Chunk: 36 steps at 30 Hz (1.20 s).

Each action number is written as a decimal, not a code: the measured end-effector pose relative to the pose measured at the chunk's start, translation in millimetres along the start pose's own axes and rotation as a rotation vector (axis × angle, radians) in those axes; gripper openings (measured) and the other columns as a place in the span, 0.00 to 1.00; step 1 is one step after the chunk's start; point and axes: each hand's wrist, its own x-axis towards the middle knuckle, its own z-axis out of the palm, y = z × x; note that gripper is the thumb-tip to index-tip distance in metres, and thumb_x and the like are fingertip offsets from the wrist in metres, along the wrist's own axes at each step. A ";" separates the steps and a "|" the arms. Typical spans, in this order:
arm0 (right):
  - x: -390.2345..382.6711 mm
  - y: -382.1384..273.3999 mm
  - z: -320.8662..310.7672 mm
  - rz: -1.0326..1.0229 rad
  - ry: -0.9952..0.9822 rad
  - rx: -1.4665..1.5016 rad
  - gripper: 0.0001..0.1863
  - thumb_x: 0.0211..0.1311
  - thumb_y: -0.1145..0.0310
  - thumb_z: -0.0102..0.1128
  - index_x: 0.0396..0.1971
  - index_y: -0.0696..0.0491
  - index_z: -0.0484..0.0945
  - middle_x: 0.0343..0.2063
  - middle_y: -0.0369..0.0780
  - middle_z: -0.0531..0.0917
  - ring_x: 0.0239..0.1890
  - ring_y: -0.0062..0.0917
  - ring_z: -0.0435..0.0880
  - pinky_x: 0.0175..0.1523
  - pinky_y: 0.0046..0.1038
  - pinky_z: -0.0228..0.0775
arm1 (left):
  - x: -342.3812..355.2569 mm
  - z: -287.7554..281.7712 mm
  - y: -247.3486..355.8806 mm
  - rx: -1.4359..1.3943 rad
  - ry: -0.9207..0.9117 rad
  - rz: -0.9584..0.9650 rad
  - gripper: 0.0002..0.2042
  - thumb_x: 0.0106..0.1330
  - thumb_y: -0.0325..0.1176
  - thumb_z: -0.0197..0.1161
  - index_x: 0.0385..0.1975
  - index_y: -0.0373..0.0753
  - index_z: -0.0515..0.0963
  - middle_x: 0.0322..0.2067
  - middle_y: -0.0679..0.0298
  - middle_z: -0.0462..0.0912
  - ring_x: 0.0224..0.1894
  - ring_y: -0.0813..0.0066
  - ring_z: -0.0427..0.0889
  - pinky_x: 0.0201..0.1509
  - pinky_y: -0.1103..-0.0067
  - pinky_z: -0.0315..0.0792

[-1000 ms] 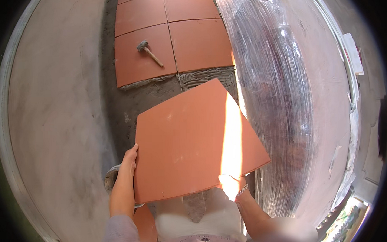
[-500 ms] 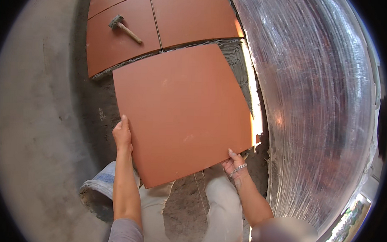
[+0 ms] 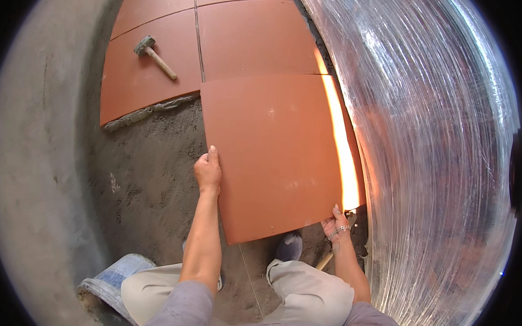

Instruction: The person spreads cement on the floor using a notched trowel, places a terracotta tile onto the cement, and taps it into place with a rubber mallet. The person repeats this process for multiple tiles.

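Note:
My left hand grips the left edge of a large square terracotta tile, thumb on top. My right hand, with a chain bracelet at the wrist, holds its near edge by the right corner. The tile's far edge meets or overlaps the laid terracotta tiles; whether it rests on the mortar beneath is unclear. Bright sunlight stripes its right side. A rubber mallet with a wooden handle lies on the laid tile at upper left. Grey mortar shows left of the held tile.
A plastic-wrapped stack runs along the right. A bare concrete surface lines the left. A bucket stands at lower left beside my knee. A wooden handle shows beside my right leg, near my dark shoe.
The held tile has moved forward and right, turning squarer to the laid tiles and covering the combed adhesive that showed earlier. Both my hands have moved with it, still gripping.

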 end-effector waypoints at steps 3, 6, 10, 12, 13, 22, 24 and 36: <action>21.6 -7.1 -20.2 -0.064 -0.163 -0.019 0.12 0.69 0.67 0.55 0.49 0.53 0.75 0.44 0.37 0.84 0.44 0.28 0.85 0.49 0.35 0.80 | 7.7 17.3 -10.7 0.032 -0.020 0.009 0.24 0.71 0.50 0.54 0.31 0.30 0.80 0.29 0.59 0.84 0.31 0.73 0.80 0.37 0.73 0.74; 37.0 -13.9 -33.0 -0.106 -0.080 -0.041 0.17 0.66 0.65 0.57 0.52 0.55 0.74 0.46 0.41 0.83 0.47 0.32 0.83 0.53 0.40 0.77 | 12.6 32.6 -22.1 0.016 -0.008 0.034 0.24 0.71 0.50 0.54 0.30 0.30 0.81 0.29 0.57 0.85 0.31 0.71 0.81 0.38 0.71 0.73; 42.4 -21.5 -33.1 -0.189 -0.049 -0.066 0.15 0.62 0.67 0.64 0.46 0.55 0.76 0.40 0.39 0.85 0.41 0.29 0.85 0.49 0.35 0.81 | 21.9 40.8 -35.0 0.081 0.021 0.082 0.24 0.69 0.51 0.54 0.27 0.32 0.81 0.26 0.55 0.84 0.30 0.68 0.81 0.38 0.68 0.72; 42.7 -22.5 -28.0 -0.184 -0.123 -0.078 0.14 0.62 0.68 0.63 0.46 0.55 0.76 0.41 0.39 0.85 0.41 0.29 0.85 0.49 0.35 0.81 | 26.5 41.7 -39.3 0.093 0.018 0.076 0.25 0.69 0.52 0.54 0.25 0.32 0.80 0.25 0.54 0.83 0.29 0.66 0.81 0.37 0.68 0.72; 42.4 -22.4 -25.7 -0.180 -0.126 -0.080 0.14 0.63 0.68 0.63 0.46 0.55 0.76 0.41 0.39 0.85 0.41 0.29 0.85 0.49 0.35 0.81 | 28.5 41.9 -40.8 0.098 0.008 0.055 0.25 0.69 0.53 0.54 0.25 0.33 0.80 0.24 0.54 0.83 0.29 0.65 0.81 0.37 0.67 0.72; 47.3 -15.8 -18.5 -0.142 -0.126 -0.073 0.13 0.63 0.68 0.62 0.47 0.54 0.76 0.41 0.39 0.85 0.42 0.29 0.85 0.49 0.34 0.81 | 33.0 35.6 -44.7 0.130 0.017 0.019 0.23 0.70 0.49 0.56 0.30 0.30 0.81 0.26 0.62 0.83 0.30 0.76 0.79 0.36 0.75 0.72; 47.5 -14.2 -17.8 -0.137 -0.126 -0.070 0.13 0.64 0.68 0.62 0.47 0.54 0.76 0.42 0.39 0.85 0.42 0.29 0.85 0.49 0.34 0.82 | 35.5 34.2 -46.5 0.123 0.015 0.020 0.23 0.70 0.49 0.56 0.31 0.30 0.81 0.26 0.62 0.83 0.30 0.76 0.78 0.36 0.75 0.72; 52.4 -5.9 -22.8 -0.089 -0.127 -0.073 0.13 0.65 0.66 0.60 0.48 0.51 0.76 0.43 0.37 0.85 0.45 0.28 0.85 0.50 0.34 0.82 | 41.5 34.9 -53.9 0.107 0.031 0.029 0.26 0.69 0.53 0.54 0.23 0.32 0.78 0.25 0.54 0.82 0.29 0.65 0.79 0.38 0.67 0.71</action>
